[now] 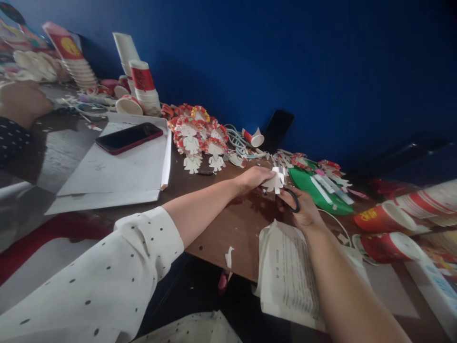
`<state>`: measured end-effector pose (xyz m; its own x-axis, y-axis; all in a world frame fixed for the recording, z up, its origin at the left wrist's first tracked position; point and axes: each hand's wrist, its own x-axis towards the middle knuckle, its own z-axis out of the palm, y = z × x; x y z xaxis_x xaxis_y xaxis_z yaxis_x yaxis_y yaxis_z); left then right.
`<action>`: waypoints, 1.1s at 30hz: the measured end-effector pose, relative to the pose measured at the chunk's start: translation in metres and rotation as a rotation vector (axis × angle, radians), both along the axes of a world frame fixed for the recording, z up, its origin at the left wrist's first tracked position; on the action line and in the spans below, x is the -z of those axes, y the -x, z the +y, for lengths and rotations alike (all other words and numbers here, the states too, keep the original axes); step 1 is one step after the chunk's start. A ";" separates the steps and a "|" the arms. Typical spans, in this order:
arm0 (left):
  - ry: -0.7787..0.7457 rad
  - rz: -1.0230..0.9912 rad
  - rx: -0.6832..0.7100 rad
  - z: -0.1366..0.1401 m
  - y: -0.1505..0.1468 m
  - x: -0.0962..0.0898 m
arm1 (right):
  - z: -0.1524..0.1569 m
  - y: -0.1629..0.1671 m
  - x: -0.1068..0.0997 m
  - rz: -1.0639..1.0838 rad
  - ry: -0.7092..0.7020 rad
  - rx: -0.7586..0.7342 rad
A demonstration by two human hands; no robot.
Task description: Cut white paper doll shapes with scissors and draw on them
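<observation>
Head view, from the left: another person's hand in a dark dotted sleeve rests by the far end of the counter, near a tall stack of paper cups. A white board lies next, with a phone flat on it, and more stacked cups stand behind. Then comes a heap of paper dolls, white bodies with frilly red heads; these look finished, or nearly so. A paper scrap lies near the counter's front edge.

The left hand reaches across, its thumb and fingers closed on a small white paper cutout, held just above the counter, right of the heap. The cutout already has a doll-like outline; no red frill can be made out on it, so its trimming seems under way and any decorating undone. The right hand is curled around the black handle of the scissors, just beside the cutout; how wide the blades stand cannot be told.

Further right, a green sheet carries white pens, with two red cups, one upper and one lower, lying beyond.
</observation>
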<state>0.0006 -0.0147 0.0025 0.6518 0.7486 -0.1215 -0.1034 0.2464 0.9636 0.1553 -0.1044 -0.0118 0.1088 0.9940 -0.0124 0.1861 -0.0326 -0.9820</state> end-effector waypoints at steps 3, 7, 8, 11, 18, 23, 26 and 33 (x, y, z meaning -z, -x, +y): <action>-0.063 0.029 -0.005 0.001 -0.001 0.002 | 0.001 -0.004 0.003 -0.048 -0.045 -0.020; -0.143 0.059 0.011 0.003 0.001 0.003 | 0.000 -0.006 0.001 -0.071 -0.039 -0.039; -0.151 0.060 0.017 0.003 0.001 0.003 | -0.001 -0.006 0.000 -0.064 -0.028 -0.040; -0.130 0.051 0.031 0.003 0.002 0.001 | -0.003 -0.007 -0.004 -0.036 0.006 -0.035; -0.088 0.018 0.061 0.000 0.003 -0.002 | -0.005 -0.002 -0.011 0.032 0.030 -0.017; -0.082 0.010 0.076 0.002 0.002 0.001 | -0.005 0.003 -0.014 0.064 0.025 0.020; -0.091 0.010 0.078 0.002 0.002 0.003 | -0.005 0.003 -0.012 0.077 0.024 0.034; -0.073 0.016 0.080 -0.002 0.004 -0.001 | -0.004 0.003 -0.011 0.094 0.018 0.048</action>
